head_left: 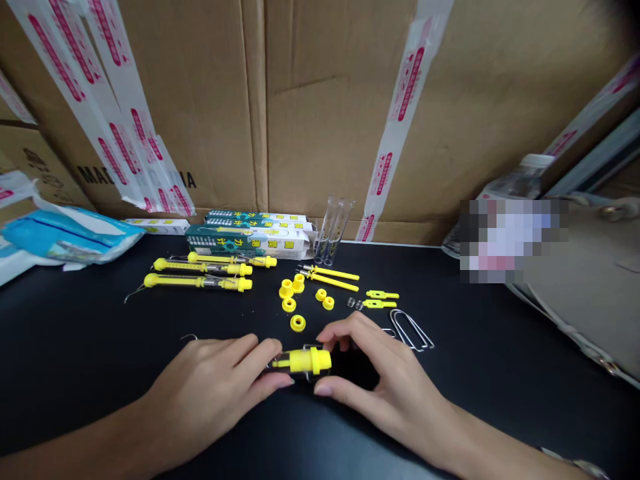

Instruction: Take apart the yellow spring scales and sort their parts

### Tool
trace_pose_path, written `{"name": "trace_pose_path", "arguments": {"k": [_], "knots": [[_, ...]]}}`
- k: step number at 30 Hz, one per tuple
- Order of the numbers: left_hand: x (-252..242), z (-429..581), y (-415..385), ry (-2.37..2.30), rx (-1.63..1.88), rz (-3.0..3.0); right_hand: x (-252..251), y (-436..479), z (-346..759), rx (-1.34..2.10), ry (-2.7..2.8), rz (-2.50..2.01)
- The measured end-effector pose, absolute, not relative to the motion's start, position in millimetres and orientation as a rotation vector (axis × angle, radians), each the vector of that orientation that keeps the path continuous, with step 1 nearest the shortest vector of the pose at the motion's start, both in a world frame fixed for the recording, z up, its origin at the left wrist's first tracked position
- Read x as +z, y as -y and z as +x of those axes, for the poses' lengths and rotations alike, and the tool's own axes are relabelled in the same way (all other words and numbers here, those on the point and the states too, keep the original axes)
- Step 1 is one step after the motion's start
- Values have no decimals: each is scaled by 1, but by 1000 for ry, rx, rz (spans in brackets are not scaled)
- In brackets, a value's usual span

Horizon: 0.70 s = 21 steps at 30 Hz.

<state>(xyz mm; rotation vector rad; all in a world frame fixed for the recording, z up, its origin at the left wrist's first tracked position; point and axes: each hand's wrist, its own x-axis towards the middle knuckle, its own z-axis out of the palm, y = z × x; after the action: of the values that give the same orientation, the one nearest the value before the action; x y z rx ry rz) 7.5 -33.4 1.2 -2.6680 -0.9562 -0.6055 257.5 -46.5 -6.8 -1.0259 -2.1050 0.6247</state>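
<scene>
My left hand (215,377) is closed around the clear tube of a tubular spring scale (303,361), which lies sideways with its yellow cap to the right. A bent wire handle straddles that cap. My right hand (377,370) has its thumb and index finger on either side of the cap, at the wire handle's two sides. A small wire hook (190,337) shows beyond my left knuckles. Most of the tube is hidden by my left fingers. Just behind my hands lie yellow ring caps (298,323) and flanged yellow plugs (287,289).
Several assembled spring scales (197,283) lie at the left. Farther right are yellow rods (334,281), small springs (351,302), flat yellow pieces (381,304) and wire handles (411,330). Clear tubes (333,230) stand beside printed boxes (247,241). A bottle (530,175) and bag (590,287) sit right.
</scene>
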Motion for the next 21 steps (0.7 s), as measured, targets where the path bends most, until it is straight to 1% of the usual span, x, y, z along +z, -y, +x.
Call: {"name": "trace_pose_path", "arguments": {"k": [4, 10, 15, 18, 21], "knots": [[-2, 6, 34, 936, -597, -2693, -8, 48, 256, 630, 2140, -1020], [-5, 6, 34, 922, -581, -2690, -10, 48, 251, 636, 2071, -859], [-1, 8, 33, 939, -612, -2699, -9, 48, 252, 491, 2072, -714], [2, 9, 33, 944, -635, -2699, -8, 48, 254, 509, 2086, -720], [3, 9, 33, 952, -633, -2699, -6, 49, 255, 544, 2061, -857]]}}
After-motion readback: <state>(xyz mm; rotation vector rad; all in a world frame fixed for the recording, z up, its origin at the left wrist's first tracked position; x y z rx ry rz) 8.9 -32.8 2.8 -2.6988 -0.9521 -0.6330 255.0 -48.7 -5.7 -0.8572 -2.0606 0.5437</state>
